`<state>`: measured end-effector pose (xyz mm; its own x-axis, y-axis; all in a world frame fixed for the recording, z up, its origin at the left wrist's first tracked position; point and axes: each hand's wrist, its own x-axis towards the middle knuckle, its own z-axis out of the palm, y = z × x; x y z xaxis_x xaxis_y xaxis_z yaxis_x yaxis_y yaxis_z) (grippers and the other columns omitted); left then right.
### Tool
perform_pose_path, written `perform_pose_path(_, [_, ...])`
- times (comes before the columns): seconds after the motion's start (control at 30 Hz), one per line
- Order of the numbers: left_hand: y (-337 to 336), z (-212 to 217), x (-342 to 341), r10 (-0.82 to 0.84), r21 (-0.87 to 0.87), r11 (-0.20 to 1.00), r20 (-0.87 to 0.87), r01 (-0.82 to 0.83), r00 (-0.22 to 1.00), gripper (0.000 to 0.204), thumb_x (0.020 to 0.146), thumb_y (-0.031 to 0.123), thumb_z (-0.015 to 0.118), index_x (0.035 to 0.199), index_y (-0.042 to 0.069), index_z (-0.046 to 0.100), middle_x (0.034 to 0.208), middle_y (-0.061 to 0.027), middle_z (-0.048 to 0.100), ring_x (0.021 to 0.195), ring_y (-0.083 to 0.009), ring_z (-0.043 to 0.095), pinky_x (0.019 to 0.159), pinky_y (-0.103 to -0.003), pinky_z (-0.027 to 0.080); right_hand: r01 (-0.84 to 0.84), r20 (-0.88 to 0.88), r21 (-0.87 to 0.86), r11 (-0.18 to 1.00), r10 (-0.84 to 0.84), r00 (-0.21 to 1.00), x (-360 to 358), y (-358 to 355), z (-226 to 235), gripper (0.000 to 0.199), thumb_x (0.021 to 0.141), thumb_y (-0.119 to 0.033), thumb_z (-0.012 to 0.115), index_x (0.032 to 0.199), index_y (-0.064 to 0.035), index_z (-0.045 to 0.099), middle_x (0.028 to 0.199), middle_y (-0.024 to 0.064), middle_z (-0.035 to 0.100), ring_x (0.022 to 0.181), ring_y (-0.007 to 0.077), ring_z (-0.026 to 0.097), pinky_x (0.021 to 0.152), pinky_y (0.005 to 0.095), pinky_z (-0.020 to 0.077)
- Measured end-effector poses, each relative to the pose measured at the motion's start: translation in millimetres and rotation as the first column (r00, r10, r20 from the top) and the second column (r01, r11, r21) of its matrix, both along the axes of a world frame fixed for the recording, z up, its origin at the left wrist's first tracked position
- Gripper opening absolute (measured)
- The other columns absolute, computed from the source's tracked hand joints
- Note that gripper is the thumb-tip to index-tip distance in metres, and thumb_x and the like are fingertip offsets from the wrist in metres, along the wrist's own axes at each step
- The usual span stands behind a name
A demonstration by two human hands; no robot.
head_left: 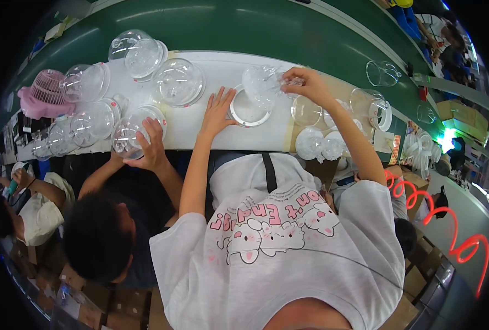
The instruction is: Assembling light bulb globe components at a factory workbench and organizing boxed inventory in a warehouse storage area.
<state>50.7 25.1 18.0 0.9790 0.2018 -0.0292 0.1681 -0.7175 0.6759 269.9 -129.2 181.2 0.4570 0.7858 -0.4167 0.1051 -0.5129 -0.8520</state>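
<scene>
My left hand [217, 114] lies with fingers stretched out on the white work surface, its fingertips and thumb at the left edge of a white-rimmed round part [248, 123]. Over that part's far side, my right hand [306, 85] pinches a crinkled, see-through plastic piece [262, 82]; whether it is a bag or a shaped part I cannot tell. Left of my left hand stands a clear plastic dome [178, 82] with a round base. Close to my right forearm lie a clear round dish [306, 111] and several clear lobed plastic pieces [309, 144].
At my left a co-worker's hands [150, 146] hold another clear dome [128, 137]. More domes [93, 121] line the table's left part, beside a pink basket-like item [46, 93]. Green belt or bench [288, 27] runs behind. A red coiled hose [431, 206] hangs at right.
</scene>
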Motion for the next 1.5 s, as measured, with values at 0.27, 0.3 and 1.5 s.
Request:
perform_pose_path(0.27, [-26, -12, -17, 0.212, -0.172, 0.965, 0.052, -0.200, 0.976, 0.110, 0.049, 0.036, 0.079, 0.136, 0.004, 0.020, 0.140, -0.0124, 0.025, 0.132, -0.0310, 0.015, 0.104, -0.048, 0.015, -0.380, 0.544, -0.152, 0.912, 0.399, 0.738, -54, 1, -31, 0.015, 0.075, -0.017, 0.063, 0.089, -0.0117, 0.061, 0.086, 0.0049, 0.061, 0.074, 0.0231, 0.060, 0.062, 0.0293, 0.0481])
perform_pose_path(0.3, [-27, -14, -18, 0.226, -0.189, 0.959, 0.061, -0.211, 0.972, 0.109, 0.049, 0.035, 0.079, 0.136, 0.005, 0.020, 0.140, -0.0125, 0.025, 0.131, -0.0327, 0.015, 0.103, -0.049, 0.016, -0.391, 0.568, -0.164, 0.906, 0.410, 0.713, -57, 0, -34, 0.015, 0.075, -0.017, 0.063, 0.089, -0.0122, 0.061, 0.085, 0.0045, 0.061, 0.072, 0.0230, 0.060, 0.062, 0.0296, 0.0479])
perform_pose_path(1.5, [-41, -2, -22, 0.597, -0.645, 0.594, -0.048, -0.481, 0.801, 0.048, 0.078, 0.015, 0.059, 0.122, 0.005, 0.044, 0.117, -0.0143, 0.049, 0.107, -0.0263, 0.047, 0.089, -0.035, 0.039, -0.321, 0.606, -0.132, 0.938, 0.333, 0.723, -45, 10, -38, 0.016, 0.074, -0.015, 0.062, 0.090, -0.0143, 0.065, 0.086, 0.0064, 0.064, 0.072, 0.0250, 0.060, 0.065, 0.0328, 0.0478])
